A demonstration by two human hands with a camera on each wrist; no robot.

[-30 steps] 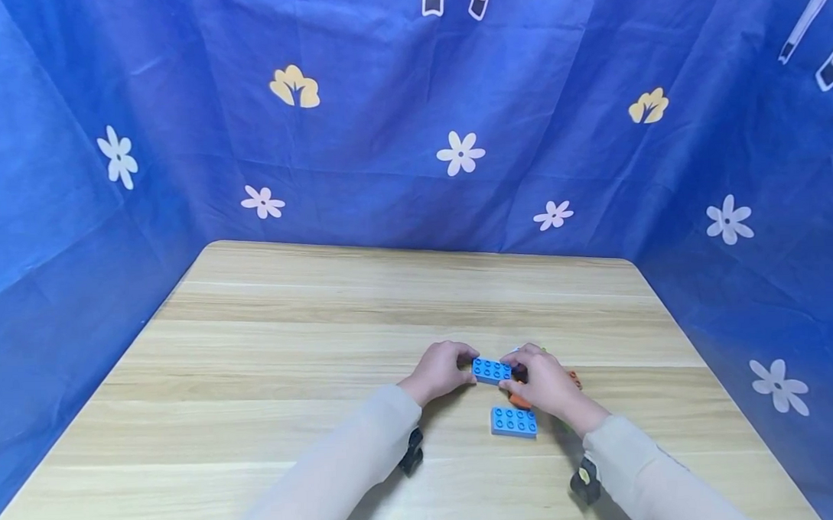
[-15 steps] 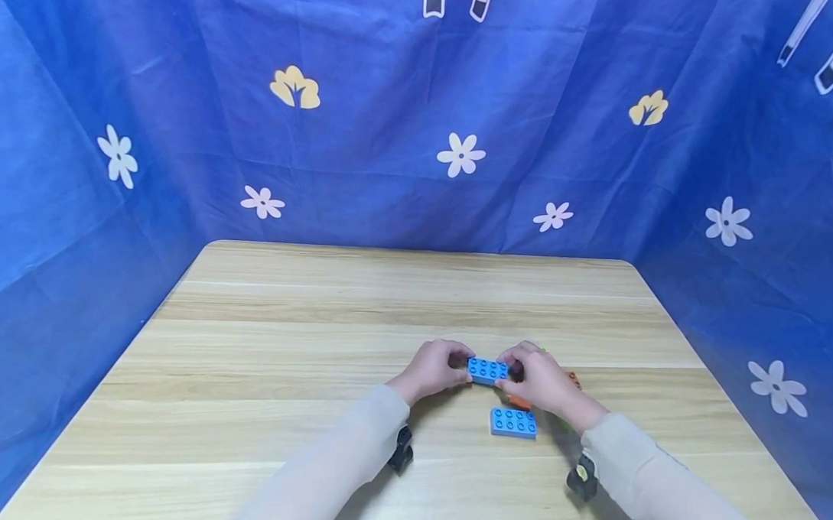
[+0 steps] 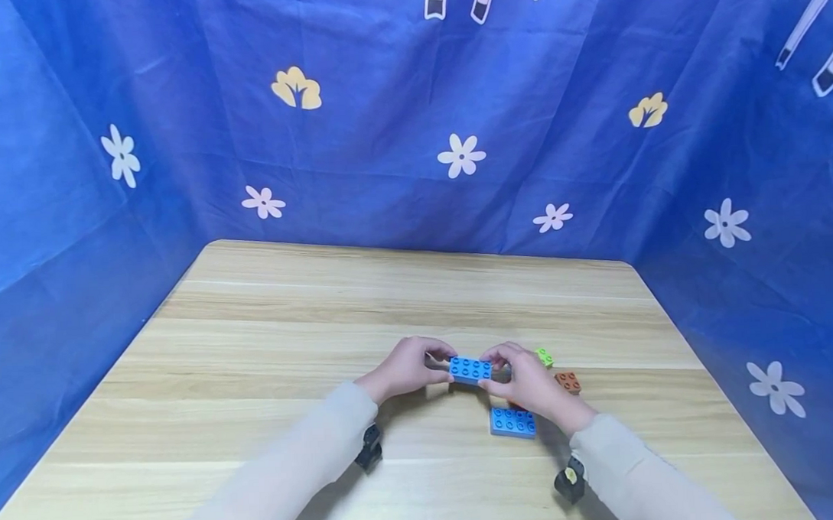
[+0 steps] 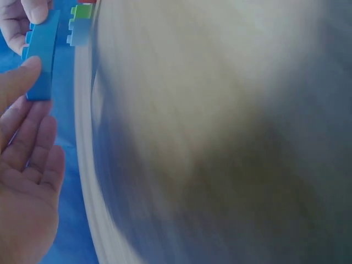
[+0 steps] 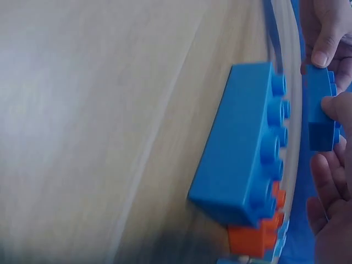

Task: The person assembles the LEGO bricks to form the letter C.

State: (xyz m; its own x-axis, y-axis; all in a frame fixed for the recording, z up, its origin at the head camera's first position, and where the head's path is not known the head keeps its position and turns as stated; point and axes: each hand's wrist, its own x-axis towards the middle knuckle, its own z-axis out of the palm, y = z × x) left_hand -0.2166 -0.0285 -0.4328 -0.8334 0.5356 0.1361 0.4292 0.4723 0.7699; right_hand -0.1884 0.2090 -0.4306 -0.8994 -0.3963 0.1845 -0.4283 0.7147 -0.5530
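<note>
A blue building brick [image 3: 470, 369] with two rows of studs is held level above the table, studs up. My left hand [image 3: 413, 363] pinches its left end, thumb on the near side. At the other end, the thumb and fingers of my right hand [image 3: 527, 378] pinch it too. A second blue brick [image 3: 512, 423] lies on the table just below my right hand. An orange brick [image 5: 247, 239] shows behind it in the right wrist view; in the head view my right hand mostly covers it.
Beyond my right hand lie a green brick [image 3: 544, 356] and a brown-orange brick [image 3: 568, 382]. In the left wrist view a light blue brick [image 4: 81, 32] sits beside the green one. Blue printed cloth [image 3: 387, 200] encloses the wooden table [image 3: 289, 356].
Both hands have moved left together with the held blue brick, away from the other bricks. The green and brown-orange bricks are now less covered. The second blue brick has stayed put.
</note>
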